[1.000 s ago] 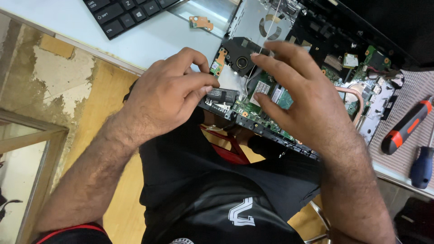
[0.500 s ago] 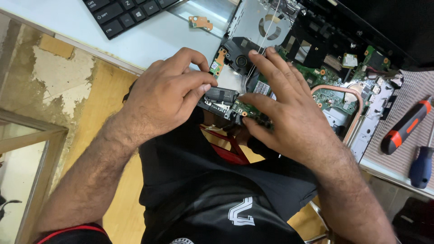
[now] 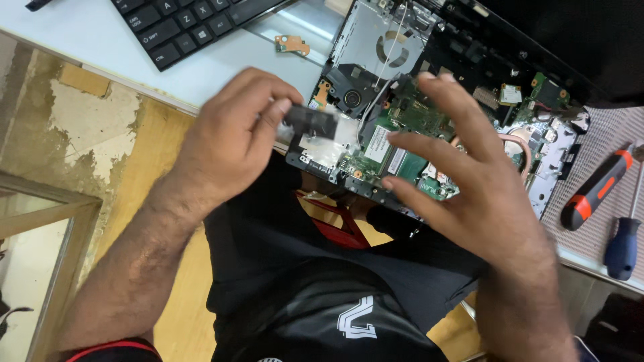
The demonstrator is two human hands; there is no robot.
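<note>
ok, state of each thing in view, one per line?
left hand: raised, fingers pinching a small dark part
right hand: open, fingers spread above the board, holding nothing
laptop chassis: opened, circuit board and fan exposed
keyboard: detached, lying on the table
small orange board: loose on the table
red-handled screwdriver: lying on the mat, untouched
blue-handled screwdriver: lying, untouched

The small dark part (image 3: 310, 122) pinched in the left hand (image 3: 231, 134) is motion-blurred. The right hand (image 3: 469, 194) hides some of the circuit board (image 3: 402, 134). The keyboard (image 3: 188, 23) runs off the top edge.
</note>
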